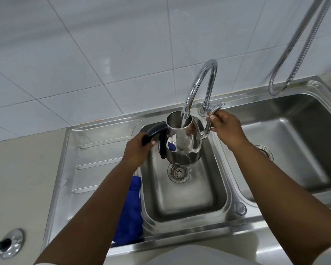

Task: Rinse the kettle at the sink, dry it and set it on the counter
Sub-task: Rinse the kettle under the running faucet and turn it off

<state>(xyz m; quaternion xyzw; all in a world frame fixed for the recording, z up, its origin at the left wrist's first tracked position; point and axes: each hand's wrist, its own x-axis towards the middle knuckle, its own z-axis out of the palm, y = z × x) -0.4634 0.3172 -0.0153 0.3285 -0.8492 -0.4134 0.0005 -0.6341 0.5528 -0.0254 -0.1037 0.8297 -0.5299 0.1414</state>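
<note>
Your left hand (137, 150) is clenched around the black handle (152, 133) of the kettle (182, 142), holding the steel body up over the left basin (199, 197) of the sink, clear of its floor. The kettle has no lid on and its mouth sits directly under the tap (199, 88). A stream of water (183, 123) runs from the tap's nozzle straight into the open mouth, and a thin trickle falls from the kettle's base toward the drain strainer (178, 172) just below it.

Your right hand (225, 129) is on the far side of the kettle from your left grip, with fingers (211, 117) pinching the upper end of the curved spout (208, 123). That hand is closed on the spout, so both hands hold the kettle at once, one on each side.

Below your left forearm, a blue cloth (130, 213) lies over the left rim of the basin, partly on the ribbed draining board (96, 165). Beyond your right hand lies the second basin (304, 150), and a coiled metal hose (287, 69) hangs against the tiled wall (103, 44) above it. To the left of the draining board is the counter (21, 178), with a round metal fitting (9, 243) set into it near you.
</note>
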